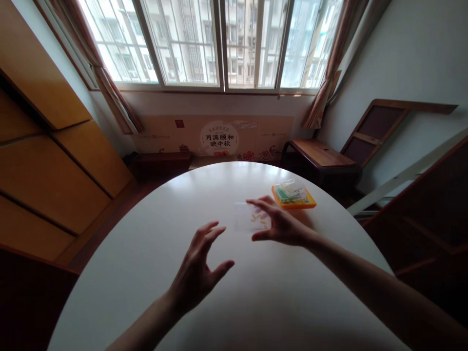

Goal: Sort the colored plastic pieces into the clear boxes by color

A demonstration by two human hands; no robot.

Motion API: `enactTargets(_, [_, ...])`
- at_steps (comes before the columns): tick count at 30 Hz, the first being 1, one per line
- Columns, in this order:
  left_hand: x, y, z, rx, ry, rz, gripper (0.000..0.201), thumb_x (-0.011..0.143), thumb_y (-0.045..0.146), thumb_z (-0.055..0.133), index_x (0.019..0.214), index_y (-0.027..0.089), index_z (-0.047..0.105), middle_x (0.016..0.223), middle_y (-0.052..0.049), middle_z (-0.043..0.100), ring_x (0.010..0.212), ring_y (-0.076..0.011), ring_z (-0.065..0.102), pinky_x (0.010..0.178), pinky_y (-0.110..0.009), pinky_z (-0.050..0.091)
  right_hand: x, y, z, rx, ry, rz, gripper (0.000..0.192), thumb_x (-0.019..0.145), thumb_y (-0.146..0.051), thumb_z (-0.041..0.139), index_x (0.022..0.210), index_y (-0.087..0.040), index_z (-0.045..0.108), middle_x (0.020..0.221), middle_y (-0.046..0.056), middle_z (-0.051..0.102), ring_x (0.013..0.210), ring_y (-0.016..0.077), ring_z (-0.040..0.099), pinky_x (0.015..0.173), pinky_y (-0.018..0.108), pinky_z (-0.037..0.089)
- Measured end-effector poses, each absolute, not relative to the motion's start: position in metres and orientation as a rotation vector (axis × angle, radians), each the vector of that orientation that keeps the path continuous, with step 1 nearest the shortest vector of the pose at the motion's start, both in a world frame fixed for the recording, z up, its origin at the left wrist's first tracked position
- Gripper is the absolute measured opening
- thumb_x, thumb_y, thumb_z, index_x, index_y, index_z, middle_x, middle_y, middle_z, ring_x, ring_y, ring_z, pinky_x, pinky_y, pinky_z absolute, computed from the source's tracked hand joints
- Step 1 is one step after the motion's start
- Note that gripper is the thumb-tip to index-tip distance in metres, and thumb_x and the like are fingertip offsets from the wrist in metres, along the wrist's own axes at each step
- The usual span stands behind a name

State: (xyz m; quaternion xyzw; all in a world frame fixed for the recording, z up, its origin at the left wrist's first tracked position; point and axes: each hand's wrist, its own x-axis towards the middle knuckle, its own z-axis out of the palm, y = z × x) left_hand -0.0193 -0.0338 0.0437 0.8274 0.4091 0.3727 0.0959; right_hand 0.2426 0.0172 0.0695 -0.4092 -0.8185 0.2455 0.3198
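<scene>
Head view gives me the round white counter (146, 263) from above. The left grip (197, 268) is wide, thumb well apart from the fingers, and holds nothing. The right grip (280, 225) is also wide, over the right part of a clear bag (245, 218) with small yellowish pieces; blur is strong, so I cannot tell if it touches. This bag is between both grips, I think because each can reach it there. An orange box (297, 206) carries clear and green packets (288, 191), probably to keep them together, aside.
</scene>
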Motion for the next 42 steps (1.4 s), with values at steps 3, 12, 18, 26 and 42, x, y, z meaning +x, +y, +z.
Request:
enactTargets(3, [-0.005, -0.014, 0.054, 2.458, 1.19, 1.124, 0.062, 0.078, 0.035, 0.069, 0.133, 0.028, 0.042, 0.143, -0.014, 0.037, 0.129, -0.033, 0.041, 0.101, -0.052, 0.043, 0.203, 0.017, 0.04, -0.978, -2.134, 0.793, 0.088, 0.061, -0.041, 0.082, 0.138, -0.028, 0.042, 0.119, 0.009, 0.047, 0.103, 0.0235, 0.054, 0.093, 0.043, 0.048])
enactTargets(12, [-0.018, 0.028, 0.022, 2.692, 0.942, 1.0, 0.047, 0.08, 0.042, 0.067, 0.121, 0.023, 0.056, 0.12, -0.013, 0.06, 0.106, -0.0272, 0.058, 0.088, -0.043, 0.051, 0.184, 0.029, -0.011, -0.924, -1.767, 0.972, 0.086, 0.056, -0.04, 0.084, 0.132, -0.025, 0.046, 0.116, 0.008, 0.05, 0.098, 0.0209, 0.056, 0.086, 0.039, 0.05])
enactTargets(18, [-0.019, 0.026, 0.008, 2.782, 0.9, 1.211, 0.047, 0.083, 0.038, 0.064, 0.126, 0.022, 0.055, 0.121, -0.013, 0.062, 0.109, -0.027, 0.057, 0.09, -0.041, 0.051, 0.176, 0.017, -0.004, -0.726, -1.384, 1.493, 0.092, 0.056, -0.027, 0.085, 0.135, -0.028, 0.037, 0.114, 0.005, 0.05, 0.085, 0.0137, 0.059, 0.073, 0.029, 0.052])
enactTargets(26, [-0.013, 0.017, 0.01, 2.781, 0.959, 1.327, 0.038, 0.084, 0.033, 0.063, 0.118, 0.017, 0.06, 0.116, -0.016, 0.065, 0.105, -0.0279, 0.06, 0.085, -0.041, 0.054, 0.174, 0.007, 0.011, -0.628, -1.047, 1.7, 0.097, 0.048, -0.007, 0.085, 0.131, -0.03, 0.041, 0.108, 0.0, 0.051, 0.079, 0.0103, 0.059, 0.067, 0.022, 0.05])
enactTargets(42, [-0.02, 0.02, 0.019, 3.089, 0.717, 1.249, 0.041, 0.088, 0.028, 0.053, 0.126, 0.012, 0.054, 0.112, -0.018, 0.067, 0.106, -0.0293, 0.064, 0.086, -0.042, 0.056, 0.169, -0.002, 0.006, -0.575, -0.909, 1.818, 0.06, 0.055, -0.003, 0.079, 0.105, -0.018, 0.05, 0.094, 0.002, 0.062, 0.086, 0.0155, 0.06, 0.073, 0.026, 0.047])
